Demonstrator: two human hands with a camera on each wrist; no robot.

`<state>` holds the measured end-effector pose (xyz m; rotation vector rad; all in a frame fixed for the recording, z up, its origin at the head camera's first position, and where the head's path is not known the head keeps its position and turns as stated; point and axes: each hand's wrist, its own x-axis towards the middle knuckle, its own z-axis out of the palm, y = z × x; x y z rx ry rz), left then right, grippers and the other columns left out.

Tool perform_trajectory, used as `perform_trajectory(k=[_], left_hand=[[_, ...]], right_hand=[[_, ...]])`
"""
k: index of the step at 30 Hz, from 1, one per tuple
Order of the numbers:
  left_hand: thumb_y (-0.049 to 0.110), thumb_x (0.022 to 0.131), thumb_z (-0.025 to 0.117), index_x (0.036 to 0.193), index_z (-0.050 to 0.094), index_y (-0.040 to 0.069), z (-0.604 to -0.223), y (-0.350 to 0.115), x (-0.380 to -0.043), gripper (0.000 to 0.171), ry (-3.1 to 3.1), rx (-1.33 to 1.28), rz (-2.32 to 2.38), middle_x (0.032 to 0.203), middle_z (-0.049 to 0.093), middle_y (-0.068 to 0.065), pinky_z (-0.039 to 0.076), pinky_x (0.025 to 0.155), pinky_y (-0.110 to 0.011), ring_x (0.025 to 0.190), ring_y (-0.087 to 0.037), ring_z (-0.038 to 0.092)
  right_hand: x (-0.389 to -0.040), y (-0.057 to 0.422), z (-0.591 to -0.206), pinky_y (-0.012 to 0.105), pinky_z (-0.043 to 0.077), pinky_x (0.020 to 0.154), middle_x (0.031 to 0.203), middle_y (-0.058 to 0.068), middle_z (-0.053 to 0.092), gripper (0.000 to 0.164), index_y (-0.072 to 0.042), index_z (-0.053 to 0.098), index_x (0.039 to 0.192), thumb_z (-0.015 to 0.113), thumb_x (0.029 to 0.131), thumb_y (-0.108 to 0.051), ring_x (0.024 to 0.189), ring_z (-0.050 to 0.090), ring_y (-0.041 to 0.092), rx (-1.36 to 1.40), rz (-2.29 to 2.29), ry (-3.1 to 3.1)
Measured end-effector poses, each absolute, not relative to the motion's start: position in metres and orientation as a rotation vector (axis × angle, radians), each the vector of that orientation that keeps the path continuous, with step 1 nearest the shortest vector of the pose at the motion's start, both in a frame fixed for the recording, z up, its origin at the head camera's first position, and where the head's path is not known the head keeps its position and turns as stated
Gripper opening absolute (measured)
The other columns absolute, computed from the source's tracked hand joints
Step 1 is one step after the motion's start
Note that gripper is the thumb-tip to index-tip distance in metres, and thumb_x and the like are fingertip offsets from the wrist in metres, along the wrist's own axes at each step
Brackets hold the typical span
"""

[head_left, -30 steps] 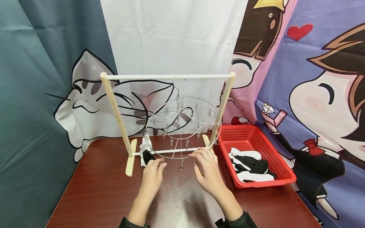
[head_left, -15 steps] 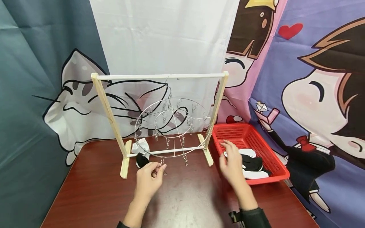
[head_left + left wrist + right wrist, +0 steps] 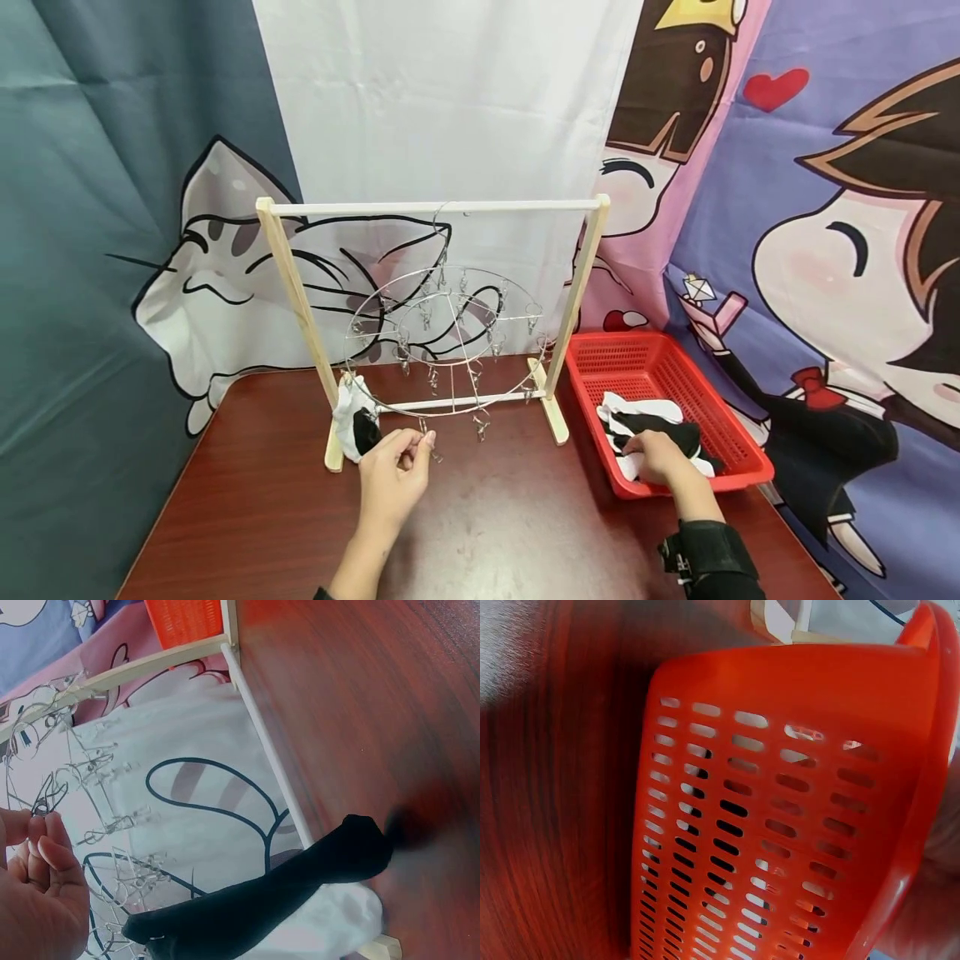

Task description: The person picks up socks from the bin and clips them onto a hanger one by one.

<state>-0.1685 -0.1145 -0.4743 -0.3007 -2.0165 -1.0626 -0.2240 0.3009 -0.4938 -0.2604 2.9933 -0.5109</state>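
My left hand (image 3: 393,475) pinches a metal clip (image 3: 43,806) on the near rim of a round wire drying hanger (image 3: 450,408). The hanger hooks over the white top bar of a wooden rack (image 3: 296,308). At its left side hangs a white sock (image 3: 348,414) with a black sock (image 3: 262,907) in front of it. My right hand (image 3: 663,461) reaches over the near wall of the red basket (image 3: 738,417) onto a pile of black and white socks (image 3: 656,423). Its fingertips are partly hidden, so I cannot make out a hold. In the right wrist view the basket wall covers the socks.
The rack's wooden feet (image 3: 553,421) stand on a dark red-brown table (image 3: 480,533). Several other metal clips (image 3: 480,427) dangle from the hanger's rings. Printed cloth (image 3: 465,100) hangs behind and to the right.
My right hand has moved from the hanger's near rim rightward and down into the basket. My left hand stays at the near rim, and the hanger has turned, carrying the hung socks leftward.
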Motion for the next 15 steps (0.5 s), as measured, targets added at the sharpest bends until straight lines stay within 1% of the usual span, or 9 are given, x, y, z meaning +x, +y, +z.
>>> perform_trajectory(k=[2,4,5,7,9,11,12,14,15], left_hand=[[0.002,0.083,0.080,0.066,0.062,0.018,-0.474,-0.115,-0.168,0.029,-2.004,-0.303,-1.068,0.062,0.048,0.015,0.034,0.047,-0.012,0.052,0.002,0.042],[0.003,0.083,0.080,0.065,0.062,0.019,-0.474,-0.115,-0.169,0.030,-1.991,-0.301,-1.071,0.062,0.049,0.015,0.034,0.047,-0.012,0.052,0.002,0.042],[0.003,0.083,0.080,0.065,0.062,0.020,-0.474,-0.116,-0.169,0.030,-1.986,-0.299,-1.074,0.062,0.050,0.015,0.034,0.047,-0.012,0.052,0.002,0.042],[0.004,0.084,0.080,0.066,0.062,0.020,-0.474,-0.117,-0.169,0.030,-1.982,-0.287,-1.080,0.061,0.050,0.015,0.034,0.047,-0.012,0.052,0.002,0.043],[0.005,0.085,0.080,0.066,0.062,0.021,-0.473,-0.118,-0.169,0.030,-1.984,-0.275,-1.086,0.062,0.049,0.015,0.034,0.047,-0.012,0.052,0.001,0.043],[0.005,0.086,0.079,0.066,0.063,0.020,-0.473,-0.119,-0.169,0.030,-1.989,-0.263,-1.094,0.061,0.049,0.016,0.034,0.047,-0.012,0.052,0.000,0.044],[0.005,0.086,0.079,0.066,0.063,0.020,-0.473,-0.119,-0.169,0.029,-1.990,-0.257,-1.098,0.061,0.050,0.016,0.034,0.047,-0.012,0.052,0.000,0.044],[0.006,0.086,0.079,0.066,0.063,0.019,-0.472,-0.118,-0.169,0.029,-1.988,-0.248,-1.110,0.061,0.051,0.015,0.035,0.047,-0.012,0.052,-0.001,0.045],[0.006,0.087,0.078,0.066,0.064,0.018,-0.472,-0.117,-0.169,0.028,-1.986,-0.247,-1.125,0.061,0.052,0.015,0.035,0.047,-0.012,0.052,-0.001,0.045]], right_hand=[[-0.223,0.301,-0.495,0.048,0.055,0.073,0.093,0.011,0.075,0.029,-0.009,0.079,0.090,0.070,0.066,0.006,0.088,0.069,0.033,-0.203,-0.496,3.065],[-0.222,0.300,-0.493,0.051,0.053,0.066,0.091,0.012,0.074,0.013,-0.011,0.077,0.087,0.075,0.077,-0.003,0.083,0.069,0.036,-0.140,-0.487,3.128],[-0.221,0.299,-0.492,0.051,0.052,0.063,0.087,0.013,0.072,0.001,-0.010,0.075,0.084,0.076,0.083,-0.010,0.080,0.068,0.036,-0.109,-0.484,3.150],[-0.220,0.298,-0.490,0.051,0.049,0.060,0.081,0.011,0.069,0.019,-0.011,0.070,0.077,0.074,0.091,-0.022,0.076,0.066,0.034,-0.103,-0.461,3.195],[-0.219,0.297,-0.490,0.054,0.050,0.067,0.081,0.011,0.068,0.026,-0.010,0.069,0.076,0.071,0.095,-0.028,0.080,0.066,0.036,-0.197,-0.499,3.263],[-0.219,0.294,-0.491,0.056,0.051,0.074,0.085,0.013,0.070,0.025,-0.007,0.071,0.078,0.069,0.097,-0.022,0.085,0.066,0.039,-0.310,-0.615,3.352],[-0.219,0.291,-0.493,0.055,0.051,0.076,0.088,0.013,0.072,0.018,-0.007,0.073,0.081,0.070,0.095,-0.016,0.087,0.067,0.039,-0.379,-0.706,3.411],[-0.217,0.282,-0.492,0.048,0.052,0.080,0.094,0.015,0.074,0.005,-0.001,0.075,0.091,0.072,0.092,-0.005,0.089,0.070,0.036,-0.476,-0.953,3.507],[-0.215,0.275,-0.491,0.042,0.054,0.077,0.093,0.015,0.074,0.005,0.000,0.075,0.094,0.072,0.091,0.000,0.084,0.070,0.030,-0.488,-1.099,3.528]])
